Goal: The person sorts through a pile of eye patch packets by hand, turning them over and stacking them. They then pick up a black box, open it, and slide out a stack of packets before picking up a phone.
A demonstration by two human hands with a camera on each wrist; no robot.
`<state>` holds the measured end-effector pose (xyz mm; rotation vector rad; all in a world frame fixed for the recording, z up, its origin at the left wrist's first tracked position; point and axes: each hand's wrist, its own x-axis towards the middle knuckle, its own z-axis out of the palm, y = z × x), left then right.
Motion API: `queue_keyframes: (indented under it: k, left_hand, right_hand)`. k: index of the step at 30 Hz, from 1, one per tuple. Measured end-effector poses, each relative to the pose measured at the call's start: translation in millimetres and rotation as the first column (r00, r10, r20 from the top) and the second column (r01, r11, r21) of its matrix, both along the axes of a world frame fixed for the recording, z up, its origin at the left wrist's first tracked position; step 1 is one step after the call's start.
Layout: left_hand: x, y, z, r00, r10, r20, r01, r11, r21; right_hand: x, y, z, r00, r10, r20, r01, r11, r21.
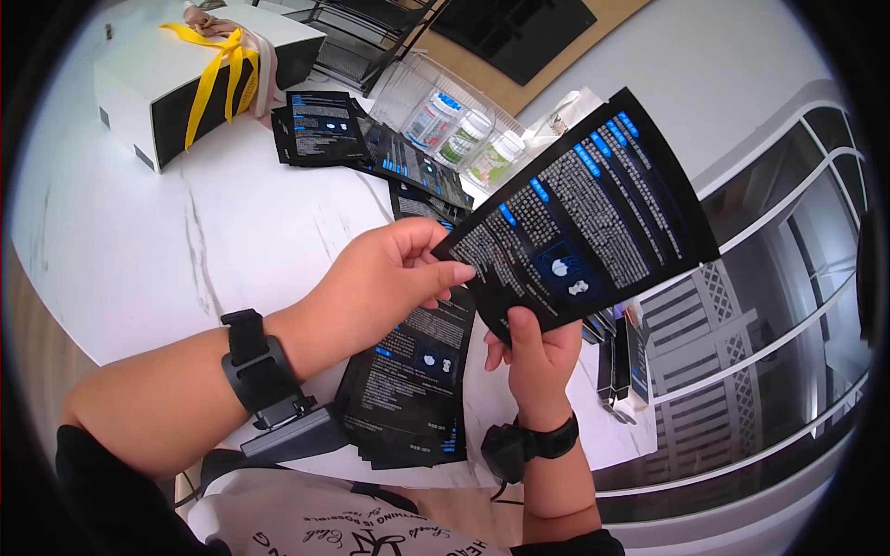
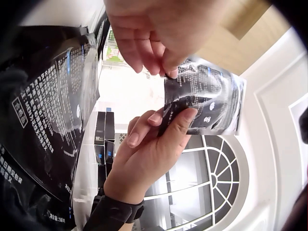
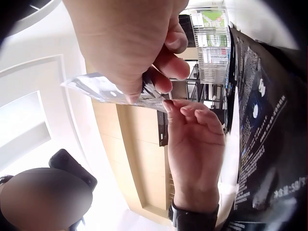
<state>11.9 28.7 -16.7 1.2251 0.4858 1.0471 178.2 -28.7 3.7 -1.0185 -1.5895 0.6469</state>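
A black flat pouch [image 1: 593, 204] with white print and blue labels is held up in front of me, tilted, its printed back toward the head camera. My left hand [image 1: 394, 264] pinches its lower left corner between thumb and fingers. On the bottom edge my right hand [image 1: 540, 361] grips it, thumb on the printed face. In the left wrist view the right hand [image 2: 149, 159] shows below the pouch [image 2: 202, 98], fingers behind it. Below the hands, a stack of similar black pouches [image 1: 408, 398] lies on the white table [image 1: 232, 232] near its front edge.
More black pouches [image 1: 324, 130] lie spread at the back, beside a clear basket [image 1: 394, 88] holding white bottles [image 1: 464, 134]. A white and black box [image 1: 199, 79] with a yellow ribbon [image 1: 218, 74] stands back left. Narrow black boxes [image 1: 626, 361] sit at the right table edge.
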Motion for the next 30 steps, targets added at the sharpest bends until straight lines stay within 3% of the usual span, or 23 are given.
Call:
queue_keyframes:
  k: [3,7,12,17,20,22,24,25,29,30]
  left_hand:
    - [-0.5,-2.3,3.4,0.999,-0.033,-0.017,0.033,0.999,-0.002]
    - [-0.8,-5.6,6.1,0.997,-0.073,0.011,0.073,0.997,-0.007]
    - [-1.0,-0.8,1.4,1.000,0.016,-0.002,-0.016,0.998,0.053]
    - [-1.5,-4.7,7.7,0.999,0.012,-0.047,-0.010,0.999,0.052]
    - [0.3,3.1,-0.8,0.995,0.069,0.071,-0.077,0.991,0.112]
    - [-2.0,2.9,0.3,0.994,-0.038,0.104,0.035,0.999,0.024]
    - [-0.3,-0.8,1.2,0.990,-0.084,0.113,0.080,0.996,0.046]
    - [0.4,-2.3,1.8,0.984,-0.131,0.121,0.124,0.990,0.067]
    - [-0.6,0.0,2.7,0.994,-0.085,0.063,0.084,0.996,0.011]
    - [-0.5,1.0,0.6,0.994,-0.084,0.063,0.083,0.996,0.010]
  right_hand:
    - [3.3,2.3,0.4,0.995,-0.101,-0.024,0.102,0.994,0.049]
    - [12.8,6.8,3.6,0.990,-0.013,-0.138,0.006,0.999,-0.053]
    - [0.3,3.6,1.6,0.998,-0.045,-0.047,0.045,0.999,0.008]
    - [8.8,6.2,2.7,0.996,-0.071,-0.057,0.065,0.993,-0.097]
    - [5.5,0.5,-0.6,1.000,0.023,0.001,-0.022,0.990,-0.139]
    - [4.3,1.0,-0.4,0.999,0.038,0.022,-0.035,0.993,-0.113]
    - [7.4,1.5,3.2,0.989,0.013,-0.147,-0.031,0.993,-0.118]
    - [14.6,4.0,2.4,0.995,0.029,-0.094,-0.040,0.992,-0.120]
    - [14.8,1.6,-0.7,0.992,0.036,-0.118,-0.050,0.991,-0.124]
    - [15.9,0.8,-4.4,0.996,0.087,-0.014,-0.087,0.993,-0.080]
